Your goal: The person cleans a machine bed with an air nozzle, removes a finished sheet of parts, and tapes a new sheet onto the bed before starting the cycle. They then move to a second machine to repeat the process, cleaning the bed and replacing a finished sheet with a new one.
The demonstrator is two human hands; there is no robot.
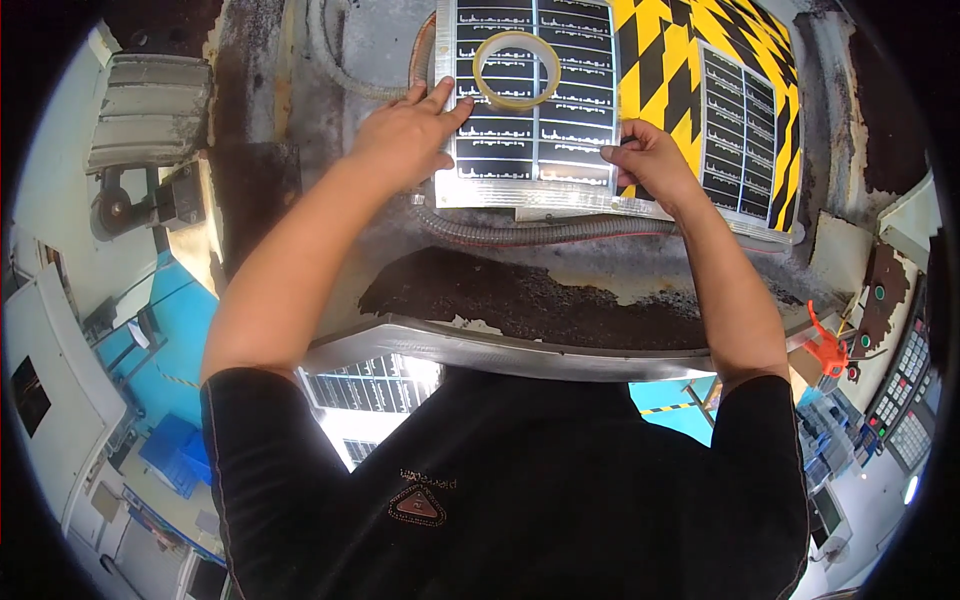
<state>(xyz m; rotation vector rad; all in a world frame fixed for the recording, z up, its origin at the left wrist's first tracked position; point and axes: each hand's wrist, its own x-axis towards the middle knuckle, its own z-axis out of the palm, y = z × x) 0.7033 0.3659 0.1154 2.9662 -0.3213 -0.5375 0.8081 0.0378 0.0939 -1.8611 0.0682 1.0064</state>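
Observation:
A sheet of black panels with white printed marks [497, 133] lies on the machine bed in front of me, with silver-white margins. My left hand [408, 135] rests at the sheet's left edge, fingers spread and fingertips on its surface. At the opposite edge, my right hand [655, 165] is closed, thumb and bent fingers pinching the sheet's lower right side. Part of those fingers is hidden. A roll of clear yellowish tape [482, 78] lies flat on the sheet between my hands, touched by neither.
Yellow-and-black striped sheeting [650, 80] lies to the right, bearing a second black-panelled sheet [738, 130]. A ribbed hose [540, 236] runs along the near side. A metal edge [520, 352] crosses before my body. An orange spray trigger [828, 345] and a keypad panel [905, 385] stand at right.

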